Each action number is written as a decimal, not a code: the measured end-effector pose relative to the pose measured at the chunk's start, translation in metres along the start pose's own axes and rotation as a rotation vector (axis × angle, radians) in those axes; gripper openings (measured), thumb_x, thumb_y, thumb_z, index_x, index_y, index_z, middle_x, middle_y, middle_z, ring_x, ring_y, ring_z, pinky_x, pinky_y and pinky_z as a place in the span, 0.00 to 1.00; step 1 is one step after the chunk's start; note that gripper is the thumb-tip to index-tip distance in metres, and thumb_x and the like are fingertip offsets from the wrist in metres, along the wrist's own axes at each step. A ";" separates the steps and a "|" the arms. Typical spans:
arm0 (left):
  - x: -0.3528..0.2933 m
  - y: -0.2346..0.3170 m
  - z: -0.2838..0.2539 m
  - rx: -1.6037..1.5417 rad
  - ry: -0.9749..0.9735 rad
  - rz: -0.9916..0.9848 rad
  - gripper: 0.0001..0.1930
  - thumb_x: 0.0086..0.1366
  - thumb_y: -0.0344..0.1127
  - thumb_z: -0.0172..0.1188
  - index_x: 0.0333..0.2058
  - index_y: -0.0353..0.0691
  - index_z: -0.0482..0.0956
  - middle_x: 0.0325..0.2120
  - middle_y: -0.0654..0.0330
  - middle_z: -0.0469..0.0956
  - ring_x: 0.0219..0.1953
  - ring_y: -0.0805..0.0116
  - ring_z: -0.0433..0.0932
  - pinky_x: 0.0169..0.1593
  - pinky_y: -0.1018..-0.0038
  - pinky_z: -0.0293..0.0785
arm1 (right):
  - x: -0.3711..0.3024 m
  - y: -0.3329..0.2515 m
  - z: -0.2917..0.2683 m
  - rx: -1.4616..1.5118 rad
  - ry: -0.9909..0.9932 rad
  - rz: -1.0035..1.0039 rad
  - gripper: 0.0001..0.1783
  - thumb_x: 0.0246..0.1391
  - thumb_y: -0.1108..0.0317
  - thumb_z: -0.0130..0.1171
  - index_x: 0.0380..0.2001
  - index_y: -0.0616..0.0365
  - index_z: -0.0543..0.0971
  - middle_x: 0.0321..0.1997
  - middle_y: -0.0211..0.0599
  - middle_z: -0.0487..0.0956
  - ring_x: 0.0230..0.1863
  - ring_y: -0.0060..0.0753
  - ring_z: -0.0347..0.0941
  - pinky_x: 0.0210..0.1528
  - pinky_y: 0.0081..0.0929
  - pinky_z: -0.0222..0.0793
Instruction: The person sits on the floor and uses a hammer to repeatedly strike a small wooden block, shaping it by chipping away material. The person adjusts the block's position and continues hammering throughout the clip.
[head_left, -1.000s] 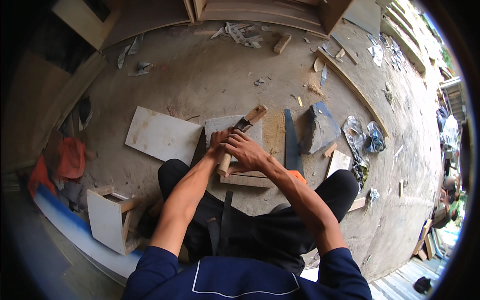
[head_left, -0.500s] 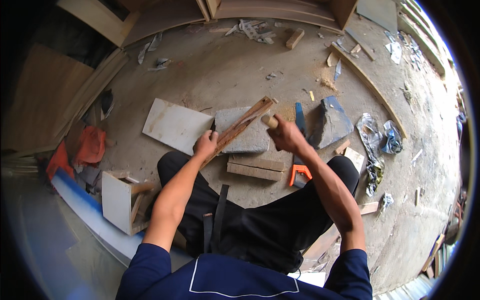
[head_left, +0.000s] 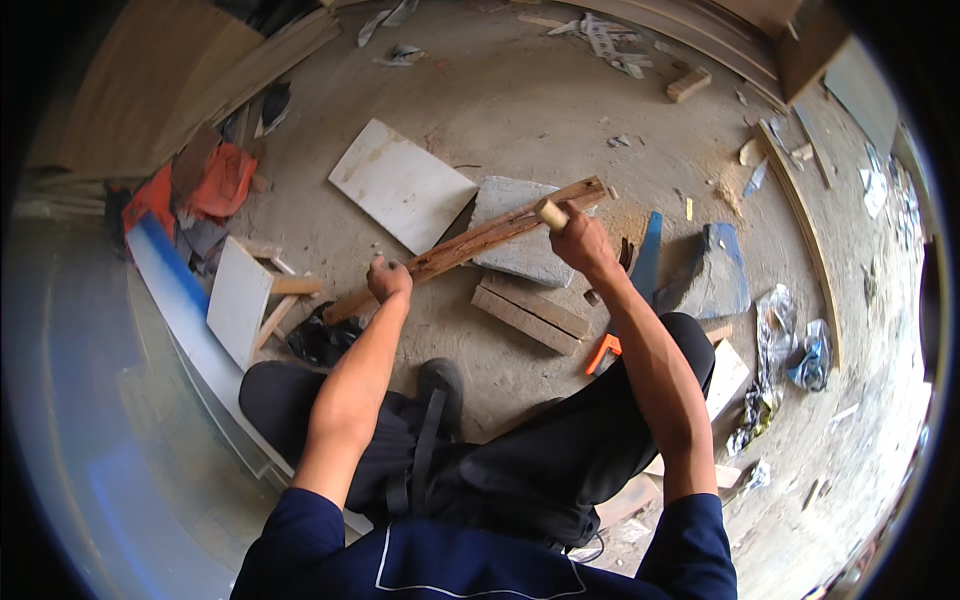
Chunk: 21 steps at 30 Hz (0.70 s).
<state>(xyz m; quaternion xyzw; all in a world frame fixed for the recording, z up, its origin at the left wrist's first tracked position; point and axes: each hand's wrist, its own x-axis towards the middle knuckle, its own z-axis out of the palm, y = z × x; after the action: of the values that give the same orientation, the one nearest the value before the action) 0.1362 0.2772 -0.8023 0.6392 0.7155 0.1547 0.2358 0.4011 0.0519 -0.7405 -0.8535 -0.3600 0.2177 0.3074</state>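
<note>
Dusty concrete floor (head_left: pixel 560 90): left hand (head_left: pixel 388 278) fingers grip wooden strip (head_left: pixel 470 245); right hand (head_left: pixel 575 235) clasps handle (head_left: pixel 551 213).

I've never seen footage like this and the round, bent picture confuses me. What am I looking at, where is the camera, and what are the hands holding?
The camera sits on a person's head and looks down, so you see their own arms and knees from above. Its very wide lens bends straight edges near the rim. There is no machine, only two bare hands. The left hand grips a long, rough wooden strip partway along its length. The right hand is closed around a pale wooden handle near the strip's far end; what tool it belongs to is hidden. Below them, on the dusty concrete floor, lie a grey slab, a white tile, a short wooden block, a saw with an orange handle, and scattered wood scraps.
</note>
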 end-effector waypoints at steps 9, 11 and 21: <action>0.001 -0.061 0.020 -0.876 -0.325 -0.701 0.34 0.61 0.48 0.64 0.60 0.38 0.62 0.56 0.53 0.64 0.55 0.57 0.68 0.59 0.64 0.70 | 0.011 -0.029 0.057 -0.130 -0.280 -0.013 0.44 0.48 0.72 0.53 0.69 0.58 0.50 0.38 0.61 0.80 0.41 0.59 0.78 0.44 0.47 0.73; 0.004 -0.065 0.018 -0.940 -0.396 -0.702 0.38 0.60 0.52 0.65 0.62 0.42 0.59 0.57 0.53 0.60 0.52 0.59 0.69 0.59 0.64 0.70 | 0.013 -0.035 0.060 -0.153 -0.304 -0.009 0.45 0.47 0.73 0.53 0.69 0.58 0.48 0.38 0.60 0.80 0.40 0.58 0.78 0.44 0.46 0.74; 0.010 -0.053 0.038 -1.173 -0.462 -0.847 0.40 0.59 0.57 0.64 0.60 0.37 0.59 0.52 0.52 0.64 0.50 0.58 0.70 0.57 0.63 0.73 | 0.009 -0.015 0.061 -0.193 -0.261 0.004 0.47 0.46 0.74 0.52 0.70 0.56 0.46 0.33 0.62 0.80 0.35 0.61 0.78 0.40 0.49 0.73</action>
<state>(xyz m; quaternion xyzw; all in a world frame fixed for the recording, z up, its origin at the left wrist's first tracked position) 0.1108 0.2771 -0.8634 0.0961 0.6327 0.2684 0.7200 0.3634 0.0897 -0.7756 -0.8442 -0.4145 0.2919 0.1741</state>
